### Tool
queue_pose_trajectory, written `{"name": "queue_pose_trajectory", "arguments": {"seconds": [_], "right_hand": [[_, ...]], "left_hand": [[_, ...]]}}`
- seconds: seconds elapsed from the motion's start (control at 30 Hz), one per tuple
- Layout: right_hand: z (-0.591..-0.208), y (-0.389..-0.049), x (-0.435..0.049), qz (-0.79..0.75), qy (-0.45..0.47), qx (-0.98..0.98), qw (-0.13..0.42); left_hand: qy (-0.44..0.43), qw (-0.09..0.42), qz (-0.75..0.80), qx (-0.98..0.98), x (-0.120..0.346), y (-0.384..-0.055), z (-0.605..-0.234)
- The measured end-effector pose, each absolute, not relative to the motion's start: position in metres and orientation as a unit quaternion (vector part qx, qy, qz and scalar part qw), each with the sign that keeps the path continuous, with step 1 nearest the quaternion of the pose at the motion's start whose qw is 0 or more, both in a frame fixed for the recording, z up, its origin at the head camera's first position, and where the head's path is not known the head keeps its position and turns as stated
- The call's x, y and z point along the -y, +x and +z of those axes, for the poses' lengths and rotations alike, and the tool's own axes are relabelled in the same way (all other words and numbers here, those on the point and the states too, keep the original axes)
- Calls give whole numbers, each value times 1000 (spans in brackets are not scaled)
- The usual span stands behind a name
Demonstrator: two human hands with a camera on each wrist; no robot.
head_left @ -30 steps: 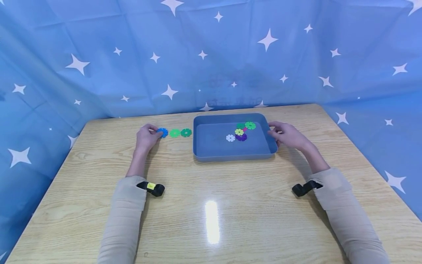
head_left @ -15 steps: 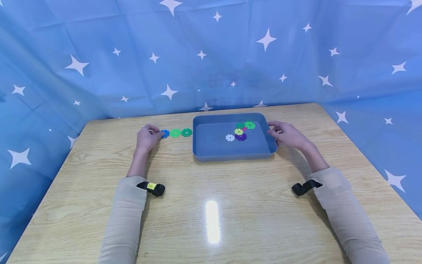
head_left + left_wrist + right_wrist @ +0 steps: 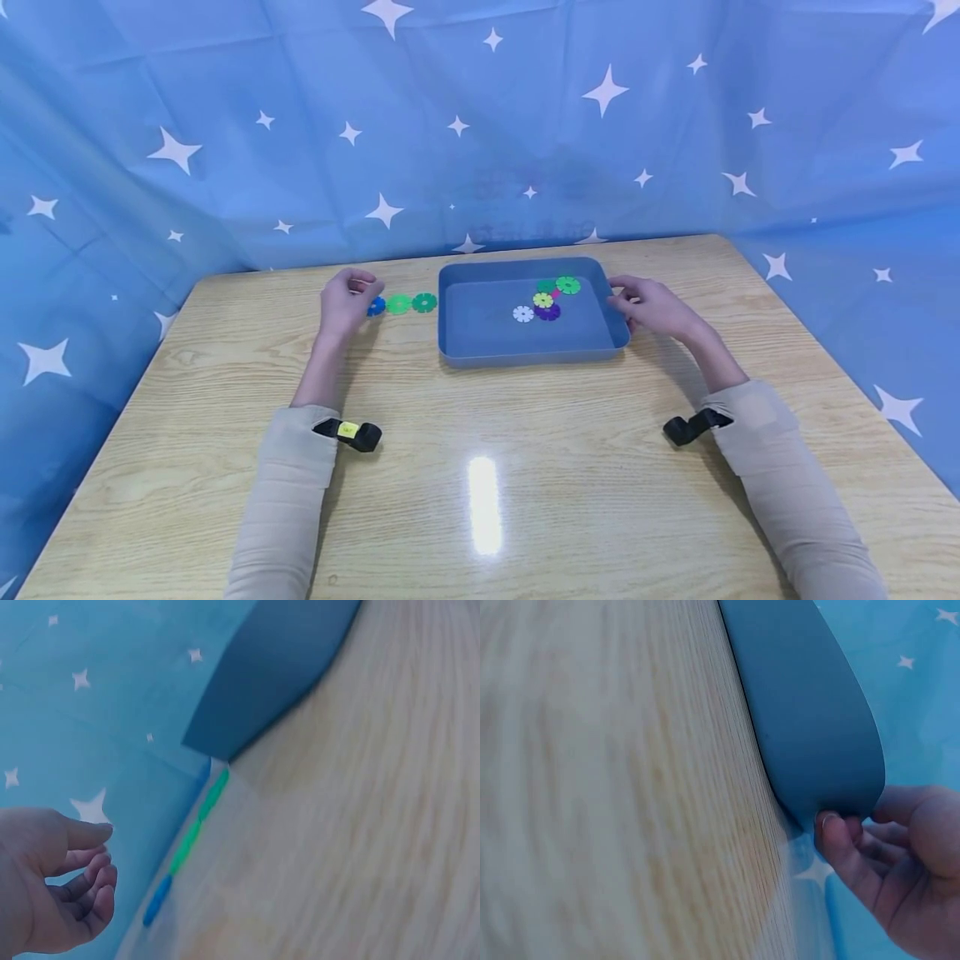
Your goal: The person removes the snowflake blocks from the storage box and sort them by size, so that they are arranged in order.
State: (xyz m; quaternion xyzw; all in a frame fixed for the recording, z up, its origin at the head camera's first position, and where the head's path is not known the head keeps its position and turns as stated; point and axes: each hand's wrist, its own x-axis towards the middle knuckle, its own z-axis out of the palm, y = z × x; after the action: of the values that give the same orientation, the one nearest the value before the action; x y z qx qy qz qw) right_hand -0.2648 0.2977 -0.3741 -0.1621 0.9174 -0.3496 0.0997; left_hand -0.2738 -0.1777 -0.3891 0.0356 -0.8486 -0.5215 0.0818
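Note:
A row of flat, notched plastic discs lies on the table left of the tray: a blue disc (image 3: 377, 307), a light green disc (image 3: 400, 304) and a dark green disc (image 3: 424, 302). My left hand (image 3: 345, 302) hovers just over the left end of the row, partly covering the blue disc. In the left wrist view its fingers (image 3: 99, 883) are loosely curled, with nothing between them and apart from the row. At the right end of the blue-grey tray (image 3: 525, 360), my right hand (image 3: 656, 308) holds the wall, fingers and thumb at its rim.
Inside the tray are several more discs, among them a white disc (image 3: 523, 314), a purple disc (image 3: 550, 312), a yellow disc (image 3: 543, 300) and a bright green disc (image 3: 568, 285). A starry blue curtain (image 3: 420, 167) hangs behind the wooden table (image 3: 420, 467).
My left hand pushed the blue disc right, up against the light green one, then let go and rose slightly. The right hand and tray have stayed put.

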Motion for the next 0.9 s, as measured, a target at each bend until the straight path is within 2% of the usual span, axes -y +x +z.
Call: {"name": "queue_pose_trajectory", "arguments": {"seconds": [0.27,0.9], "right_hand": [[-375,-266,-299,-348,-163,-918,98],[-376,-267,-297,-352,-160,-917,99]], "left_hand": [[-50,84,-544,834,144,-268,-372],[-150,10,-540,828,49,-263,-369]]}}
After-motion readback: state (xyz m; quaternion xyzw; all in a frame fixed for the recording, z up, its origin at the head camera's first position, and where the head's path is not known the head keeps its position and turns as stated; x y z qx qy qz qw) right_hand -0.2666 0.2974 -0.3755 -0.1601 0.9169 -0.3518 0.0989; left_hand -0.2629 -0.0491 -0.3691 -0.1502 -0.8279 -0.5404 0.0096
